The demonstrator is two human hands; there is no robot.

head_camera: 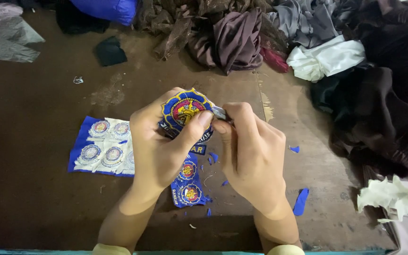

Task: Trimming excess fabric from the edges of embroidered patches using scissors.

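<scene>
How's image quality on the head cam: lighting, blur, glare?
Head view: dim, warm light; the brown table goes near black at the left edge and the dark cloth pile loses detail. The left hand, right hand and round embroidered patch are sharp enough; the small metal tool catches a slight glint. White cloth is bright but not blown out. Mild wide-angle bending at the edges.

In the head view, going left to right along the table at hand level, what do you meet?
Sheet of round white patches → left hand holding the blue embroidered badge → right hand → blue fabric scrap → crumpled pale cloth.
</scene>
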